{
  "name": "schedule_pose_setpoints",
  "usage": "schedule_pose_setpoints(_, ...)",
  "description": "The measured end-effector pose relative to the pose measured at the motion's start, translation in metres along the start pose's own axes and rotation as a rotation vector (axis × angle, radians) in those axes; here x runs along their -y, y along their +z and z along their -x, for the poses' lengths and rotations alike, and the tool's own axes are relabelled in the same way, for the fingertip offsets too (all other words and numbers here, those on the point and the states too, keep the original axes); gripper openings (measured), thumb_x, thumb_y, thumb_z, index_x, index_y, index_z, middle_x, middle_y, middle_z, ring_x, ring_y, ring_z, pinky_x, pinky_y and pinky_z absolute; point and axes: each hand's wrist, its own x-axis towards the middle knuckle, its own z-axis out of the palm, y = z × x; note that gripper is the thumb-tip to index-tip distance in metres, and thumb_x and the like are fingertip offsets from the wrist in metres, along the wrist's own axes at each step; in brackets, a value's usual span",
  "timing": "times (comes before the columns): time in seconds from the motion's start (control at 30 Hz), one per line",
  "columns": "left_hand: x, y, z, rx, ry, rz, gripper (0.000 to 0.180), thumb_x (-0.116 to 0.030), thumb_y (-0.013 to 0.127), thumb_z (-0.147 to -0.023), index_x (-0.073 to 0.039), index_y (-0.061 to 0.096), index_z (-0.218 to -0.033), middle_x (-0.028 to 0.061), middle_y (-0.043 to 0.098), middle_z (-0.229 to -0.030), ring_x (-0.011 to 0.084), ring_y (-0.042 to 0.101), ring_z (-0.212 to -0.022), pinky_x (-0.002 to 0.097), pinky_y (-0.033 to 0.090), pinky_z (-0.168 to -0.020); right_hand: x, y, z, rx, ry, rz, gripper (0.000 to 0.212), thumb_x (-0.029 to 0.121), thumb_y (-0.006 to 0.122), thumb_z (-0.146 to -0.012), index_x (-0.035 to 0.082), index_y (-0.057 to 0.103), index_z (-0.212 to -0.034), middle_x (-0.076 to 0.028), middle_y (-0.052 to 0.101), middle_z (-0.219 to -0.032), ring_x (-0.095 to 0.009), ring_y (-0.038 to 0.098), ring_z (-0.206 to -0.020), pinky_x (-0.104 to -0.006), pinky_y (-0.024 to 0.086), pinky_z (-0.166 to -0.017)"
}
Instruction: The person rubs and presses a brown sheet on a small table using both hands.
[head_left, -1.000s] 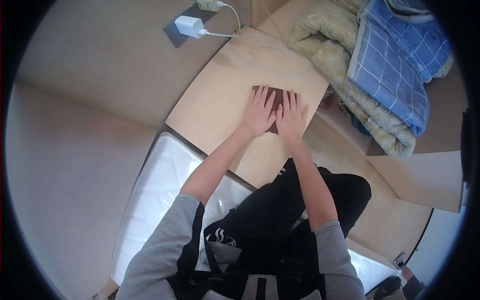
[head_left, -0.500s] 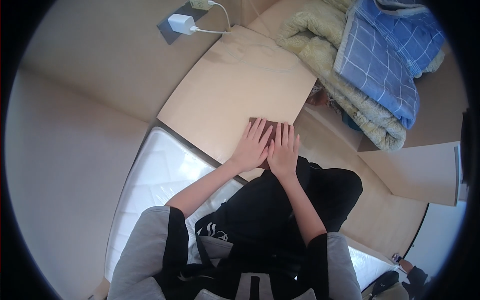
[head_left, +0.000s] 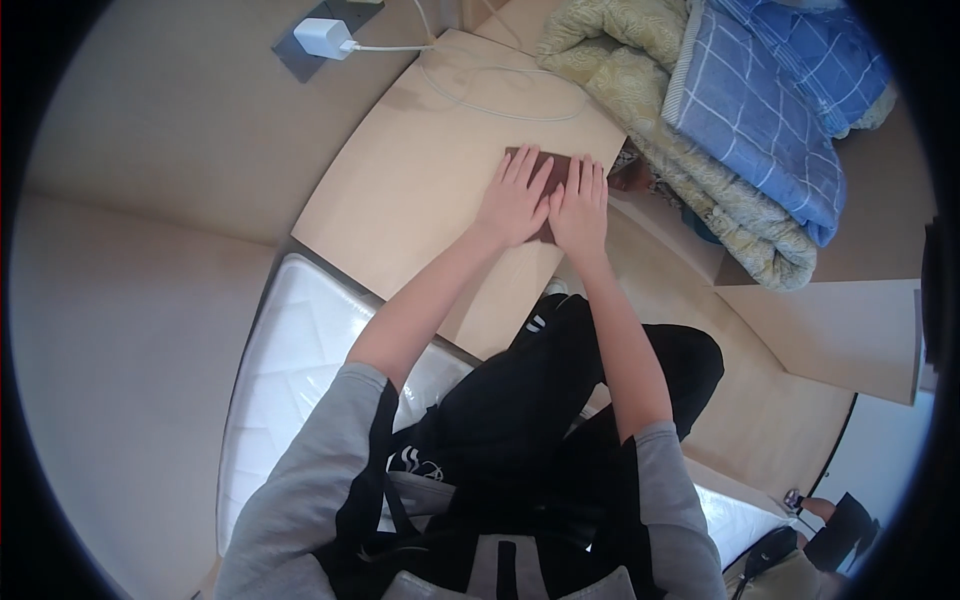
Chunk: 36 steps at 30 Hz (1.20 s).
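Observation:
A flat, dark brown rectangular piece [head_left: 560, 174] lies on the pale wooden tabletop [head_left: 400, 190]. Whether it is cloth or something stiffer I cannot make out. My left hand [head_left: 514, 208] rests flat on its left half, fingers stretched toward the far edge. Pressed flat on the right half is my right hand [head_left: 580, 212], its fingers also straight. The thumbs almost meet in the middle, and both palms cover much of the piece. Both arms reach forward over my crossed legs in black trousers.
A white charger [head_left: 324, 39] sits in a wall socket, its cable [head_left: 470, 104] looping over the far tabletop. To the right are a folded beige quilt [head_left: 605, 65] and a blue checked blanket [head_left: 745, 125]. A plastic-wrapped white mattress [head_left: 285, 370] lies left; another person [head_left: 840, 530] shows lower right.
Both hands and the brown piece have slid away from me, farther up the tabletop. My arms are more stretched out, and the view has shifted slightly.

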Motion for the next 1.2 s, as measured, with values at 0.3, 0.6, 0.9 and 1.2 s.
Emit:
schedule_pose_setpoints(0.3,-0.006,-0.007,0.023,0.038,-0.078,0.022,0.057,-0.029,0.042,-0.091,-0.003,0.031,-0.142,0.0207,0.023,-0.149,0.0329,0.019,-0.14,0.0458,0.013,-0.115,0.014,0.003,0.011,0.111,0.033,0.076,0.057,0.026,0.041,-0.091,-0.002,0.031,-0.14,-0.019,0.031,-0.146,-0.034,0.025,-0.138,-0.0458,0.02,-0.112)
schedule_pose_setpoints(0.6,-0.029,-0.06,0.13,0.059,-0.194,0.02,0.057,-0.026,0.043,-0.091,0.001,0.032,-0.14,0.0241,0.024,-0.148,0.0359,0.019,-0.14,0.0473,0.015,-0.114,0.087,-0.026,0.091,0.148,-0.054,-0.101,0.06,0.024,0.045,-0.089,-0.005,0.032,-0.139,-0.022,0.03,-0.146,-0.036,0.022,-0.139,-0.0466,0.018,-0.113)
schedule_pose_setpoints(0.9,-0.032,-0.072,0.165,0.085,-0.285,-0.051,0.058,-0.023,0.044,-0.09,-0.001,0.03,-0.142,0.0235,0.022,-0.149,0.0371,0.016,-0.141,0.0506,0.011,-0.114,0.113,-0.045,0.108,0.206,-0.083,-0.163,0.06,0.021,0.046,-0.087,-0.004,0.032,-0.14,-0.022,0.029,-0.146,-0.035,0.022,-0.139,-0.0477,0.02,-0.112)
schedule_pose_setpoints(1.2,0.03,-0.075,0.12,0.136,-0.298,-0.107,0.065,-0.029,0.046,-0.089,-0.002,0.025,-0.144,0.0208,0.017,-0.151,0.0354,0.011,-0.142,0.0562,0.006,-0.112,0.116,-0.01,0.041,0.213,-0.183,-0.203,0.056,0.024,0.042,-0.089,-0.002,0.034,-0.138,-0.019,0.031,-0.145,-0.031,0.024,-0.138,-0.0433,0.018,-0.114)
